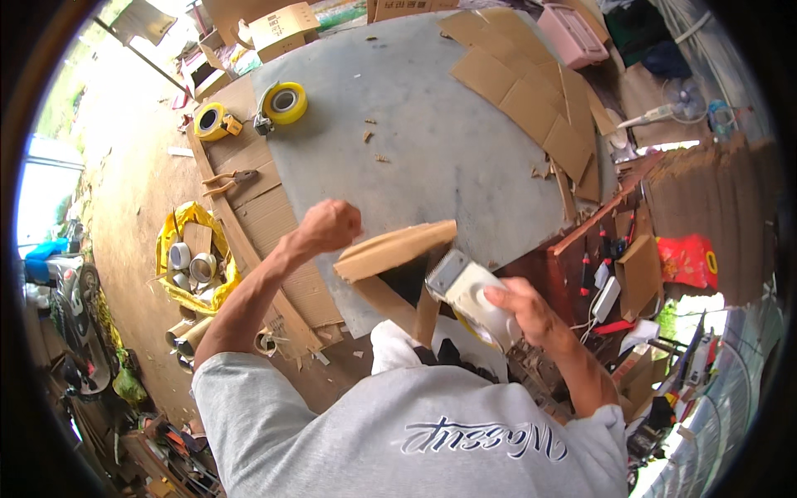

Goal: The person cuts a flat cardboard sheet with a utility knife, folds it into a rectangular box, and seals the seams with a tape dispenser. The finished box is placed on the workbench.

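Note:
My left hand [332, 226] is closed in a fist above the table's near edge, just beyond the left end of an open cardboard box [397, 249]. What it holds, if anything, is hidden by its fingers. Held at the right of that box is a white tape dispenser [477, 299] with a metal front edge, and my right hand [527, 311] grips it from the right side. Close against my body, the box has its flap raised and a dark inside showing. Its lower part is hidden by my shirt.
A grey tabletop [332, 124] carries two yellow tape rolls [284, 103], flattened cardboard sheets [531, 91] and small brown scraps. Pliers [231, 181] lie on cardboard at the left. Below them stands a yellow bag [162, 257] with several rolls. Tools and cartons crowd the right.

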Available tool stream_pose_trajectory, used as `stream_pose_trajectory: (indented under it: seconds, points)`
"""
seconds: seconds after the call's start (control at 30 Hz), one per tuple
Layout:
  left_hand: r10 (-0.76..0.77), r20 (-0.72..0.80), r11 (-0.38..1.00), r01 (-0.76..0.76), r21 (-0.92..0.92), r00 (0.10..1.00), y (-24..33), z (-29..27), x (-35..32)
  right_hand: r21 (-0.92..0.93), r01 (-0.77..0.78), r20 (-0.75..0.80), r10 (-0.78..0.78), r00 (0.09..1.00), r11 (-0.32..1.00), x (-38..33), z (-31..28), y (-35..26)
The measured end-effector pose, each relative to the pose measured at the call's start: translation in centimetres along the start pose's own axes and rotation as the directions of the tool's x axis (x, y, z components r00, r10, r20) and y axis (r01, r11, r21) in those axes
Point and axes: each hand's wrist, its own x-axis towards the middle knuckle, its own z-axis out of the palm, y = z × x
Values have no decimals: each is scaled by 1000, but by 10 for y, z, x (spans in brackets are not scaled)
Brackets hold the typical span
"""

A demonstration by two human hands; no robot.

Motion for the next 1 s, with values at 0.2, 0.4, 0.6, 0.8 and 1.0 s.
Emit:
stream_pose_trajectory:
  seconds: [0.2,0.4,0.6,0.8,1.0]
  points:
    - [182,-32,973,-185,-138,983,116,-16,-67,-55,90,13,-90,996,994,10,-3,13]
    - [76,-174,928,-6,371,982,169,19,-96,52,210,53,-213,976,976,24,-13,32]
    - [80,-630,927,176,332,772,178,90,-95,141,226,61,-236,970,964,34,-9,45]
    - [152,-727,931,150,332,669,182,106,-86,-4,431,-22,-431,902,902,-6,0,69]
    - [152,-703,915,171,366,695,184,110,-92,86,470,-65,-466,883,879,-20,-6,110]
